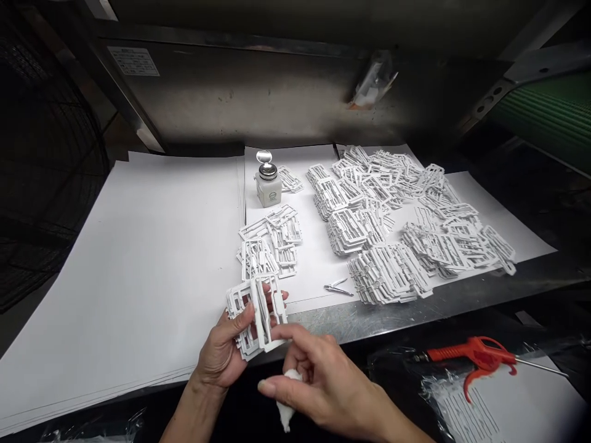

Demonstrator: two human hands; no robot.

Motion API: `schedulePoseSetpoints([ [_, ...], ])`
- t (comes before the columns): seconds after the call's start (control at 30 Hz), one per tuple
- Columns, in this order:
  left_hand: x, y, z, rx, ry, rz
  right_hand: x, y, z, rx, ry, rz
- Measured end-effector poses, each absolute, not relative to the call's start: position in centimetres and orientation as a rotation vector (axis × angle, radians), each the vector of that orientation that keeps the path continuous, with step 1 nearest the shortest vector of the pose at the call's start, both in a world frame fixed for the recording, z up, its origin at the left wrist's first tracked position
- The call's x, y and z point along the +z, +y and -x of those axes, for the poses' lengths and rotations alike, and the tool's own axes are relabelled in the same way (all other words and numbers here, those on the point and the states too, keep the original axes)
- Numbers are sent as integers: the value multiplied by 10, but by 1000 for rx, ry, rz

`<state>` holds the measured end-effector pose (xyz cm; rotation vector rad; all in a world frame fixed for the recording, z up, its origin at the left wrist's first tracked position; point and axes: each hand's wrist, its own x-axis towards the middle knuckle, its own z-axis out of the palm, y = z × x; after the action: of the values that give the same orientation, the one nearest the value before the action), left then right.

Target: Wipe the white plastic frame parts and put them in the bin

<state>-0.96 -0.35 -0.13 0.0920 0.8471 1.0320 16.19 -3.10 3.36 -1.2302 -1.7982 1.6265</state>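
Observation:
My left hand (226,354) is closed round several white plastic frames (244,311), its thumb pressed over their front. One frame (269,314) stands out at the right side of this bunch. The index finger of my right hand (323,375) touches that frame's lower edge. Curled in the same hand is a crumpled white cloth or tissue (287,409), partly hidden by the thumb and fingers. Just beyond my left hand lies a loose heap of similar white frames (272,240) on the paper.
A white pump bottle (268,184) with its metal lid raised stands behind the heap. Big piles of white frames (392,271) fill the right side, near small metal nippers (339,287). A red air blow gun (480,357) lies at front right. White paper (175,246) covers the metal bench.

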Motion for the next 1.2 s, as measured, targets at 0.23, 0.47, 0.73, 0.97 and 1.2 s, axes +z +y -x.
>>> schedulePoseSetpoints([
  [0.23,2,0,-3,981,850,-29,24,-18,-146,1469,-1789,1200],
  [0.47,3,6,-7,969,859,101,15,-4,-132,1512,-1758,1206],
  [0.73,12,11,-7,1036,913,-9,38,8,-149,1649,-1845,1269],
  [0.97,6,4,21,1000,988,-244,29,26,-162,2247,-980,917],
  [1.2,-15,-13,21,848,766,-191,12,34,-160,2405,-748,893],
])
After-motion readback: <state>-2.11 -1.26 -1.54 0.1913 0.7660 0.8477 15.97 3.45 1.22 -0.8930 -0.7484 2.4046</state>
